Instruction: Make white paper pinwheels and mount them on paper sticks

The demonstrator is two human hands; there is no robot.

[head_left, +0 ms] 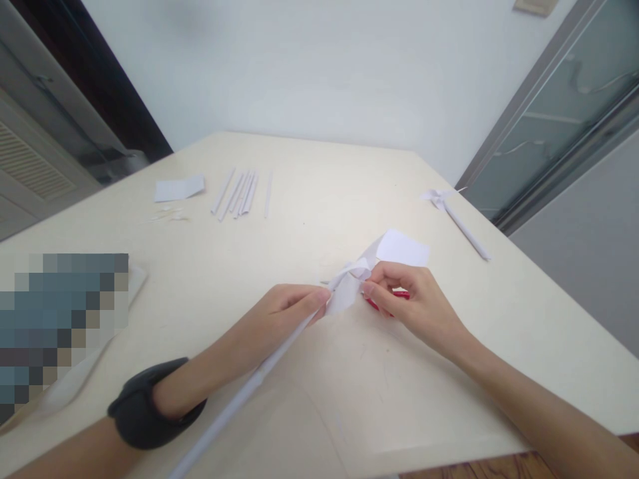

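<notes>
Left hand [289,309] pinches rolled paper stick [249,386] at top; right hand [409,299] grips folded pinwheel head [352,283], frame centre. Risk: over-tight pinch tears thin blades; stick slips, head skews.

white paper pinwheel [349,283], cream table [309,193]

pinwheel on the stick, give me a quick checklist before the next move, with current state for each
1. Left hand grips the paper stick near its top: ok.
2. Right hand pinches the folded pinwheel head: ok.
3. Head sits at the stick's tip: ok.
4. Head fastened to the stick: cannot tell.
5. Red item under the right hand, what it is: cannot tell.
6. Finished pinwheel lies apart at the table edge: ok.
</notes>
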